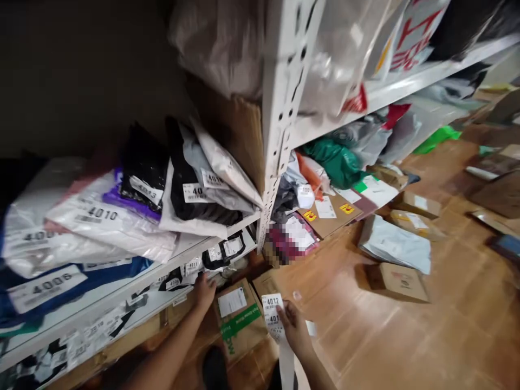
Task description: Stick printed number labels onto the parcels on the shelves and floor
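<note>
Holding in the right hand, thumb and fingers pinched narrow, a strip of numbered labels, with 4012 readable at the upper end, a number beginning 401 just below, then print too blurred to read, and a long pale tail hanging down past those fingers. Reaching with the left hand toward a row of small labelled packets under the shelf, near the one marked 4011; cannot tell the spread of the left fingers, nor any touch or grip there. Already done, to judge by the stuck-on numbers: above and to the left of the left fingers, up on the shelf, a blue bag marked 4006, a white bag marked 4010 and a black bag marked 4013, among others less legible; just beside and to the left of the same fingers, in the row of packets, 4006 and 4011 among the readable ones. Seemingly left: at least 4012 and the label below it, both on the strip and not yet used, so probably partway through rather than finished. Between the two hands, on the floor, a green-taped box with no such number legible; beyond and to the right of the right fingers, a pale blue bag and a small brown box, likewise without a readable number, perhaps part of the remainder.
</note>
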Motion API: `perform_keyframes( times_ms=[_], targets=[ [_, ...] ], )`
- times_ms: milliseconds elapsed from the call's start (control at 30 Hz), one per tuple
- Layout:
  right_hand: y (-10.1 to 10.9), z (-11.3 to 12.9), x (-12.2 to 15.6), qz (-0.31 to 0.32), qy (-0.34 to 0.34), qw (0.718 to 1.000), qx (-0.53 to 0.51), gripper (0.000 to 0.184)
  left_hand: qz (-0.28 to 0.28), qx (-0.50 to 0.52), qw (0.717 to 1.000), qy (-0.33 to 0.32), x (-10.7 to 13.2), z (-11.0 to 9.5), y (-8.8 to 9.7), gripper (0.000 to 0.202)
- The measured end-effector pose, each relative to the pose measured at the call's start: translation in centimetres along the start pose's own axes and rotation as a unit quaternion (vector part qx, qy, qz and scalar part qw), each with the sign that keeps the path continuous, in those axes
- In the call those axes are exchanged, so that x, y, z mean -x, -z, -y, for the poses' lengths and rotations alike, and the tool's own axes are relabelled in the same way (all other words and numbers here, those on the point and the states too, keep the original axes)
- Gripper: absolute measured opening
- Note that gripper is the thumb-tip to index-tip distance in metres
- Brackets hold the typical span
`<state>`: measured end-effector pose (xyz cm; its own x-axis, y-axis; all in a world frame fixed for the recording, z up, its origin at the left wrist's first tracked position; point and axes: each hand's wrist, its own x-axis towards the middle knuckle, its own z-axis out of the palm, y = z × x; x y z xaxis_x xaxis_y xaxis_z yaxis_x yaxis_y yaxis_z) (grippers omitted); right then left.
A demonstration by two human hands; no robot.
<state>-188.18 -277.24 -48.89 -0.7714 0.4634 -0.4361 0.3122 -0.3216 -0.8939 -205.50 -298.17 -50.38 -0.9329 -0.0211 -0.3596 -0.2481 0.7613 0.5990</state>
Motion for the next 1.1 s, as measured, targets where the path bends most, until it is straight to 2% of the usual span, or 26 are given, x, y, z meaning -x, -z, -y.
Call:
perform_keyframes(
  times_ms=[67, 133, 233, 300, 333, 400, 433, 500, 567, 633, 733, 800, 900, 1000, 1100],
  targets=[
    [-0.4, -2.6, -2.1, -0.004, 0.009, 1.0, -0.003, 0.052, -0.038, -0.021, 0.999, 0.004, -3.4, 2.3, -1.9, 0.042],
    [-1.2, -5.5, -4.4, -0.012, 0.024, 1.0, 0.012, 0.053, -0.072, -0.03, 0.997, -0.002, -5.6, 4.2, -4.1, 0.049],
    [-3.6, -9.6, -8.7, 0.007, 0.072, 0.995, 0.069, 0.057, -0.121, -0.028, 0.991, -0.039, -6.8, 6.8, -7.3, 0.05],
    [-6.1, -11.8, -12.1, 0.052, 0.144, 0.978, 0.139, 0.056, -0.153, -0.03, 0.984, -0.082, -7.1, 8.2, -8.7, 0.045],
    [-7.5, -12.7, -13.8, 0.076, 0.187, 0.961, 0.189, 0.052, -0.167, -0.038, 0.979, -0.11, -7.2, 8.9, -9.1, 0.044],
    [-10.5, -14.0, -16.9, 0.111, 0.253, 0.905, 0.322, 0.037, -0.188, -0.086, 0.96, -0.19, -7.7, 10.1, -9.3, 0.044],
    [-11.9, -14.4, -18.0, 0.114, 0.27, 0.87, 0.396, 0.049, -0.191, -0.119, 0.948, -0.227, -8.0, 10.7, -9.3, 0.047],
    [-14.3, -15.0, -19.6, 0.1, 0.274, 0.8, 0.524, 0.088, -0.193, -0.191, 0.921, -0.28, -8.5, 11.5, -8.8, 0.055],
    [-15.8, -15.5, -20.2, 0.079, 0.277, 0.754, 0.591, 0.1, -0.192, -0.265, 0.893, -0.308, -8.6, 11.9, -7.9, 0.063],
    [-16.2, -15.8, -20.3, 0.066, 0.283, 0.732, 0.617, 0.094, -0.186, -0.337, 0.864, -0.324, -8.5, 11.5, -6.7, 0.063],
    [-15.6, -15.7, -20.0, 0.055, 0.282, 0.723, 0.628, 0.079, -0.14, -0.424, 0.82, -0.357, -8.7, 9.5, -4.2, 0.043],
    [-15.1, -15.5, -20.0, 0.05, 0.287, 0.737, 0.61, 0.071, -0.075, -0.457, 0.795, -0.392, -9.4, 7.7, -2.5, 0.031],
    [-14.8, -15.2, -20.2, 0.029, 0.302, 0.76, 0.574, 0.055, 0.004, -0.459, 0.771, -0.441, -11.2, 5.3, -0.6, 0.026],
    [-15.0, -15.1, -20.4, -0.002, 0.319, 0.756, 0.572, 0.044, 0.033, -0.446, 0.759, -0.473, -12.3, 3.9, -0.2, 0.028],
    [-15.1, -15.1, -20.1, -0.03, 0.329, 0.749, 0.575, 0.038, 0.035, -0.432, 0.757, -0.49, -12.3, 3.2, -0.5, 0.028]
  ],
)
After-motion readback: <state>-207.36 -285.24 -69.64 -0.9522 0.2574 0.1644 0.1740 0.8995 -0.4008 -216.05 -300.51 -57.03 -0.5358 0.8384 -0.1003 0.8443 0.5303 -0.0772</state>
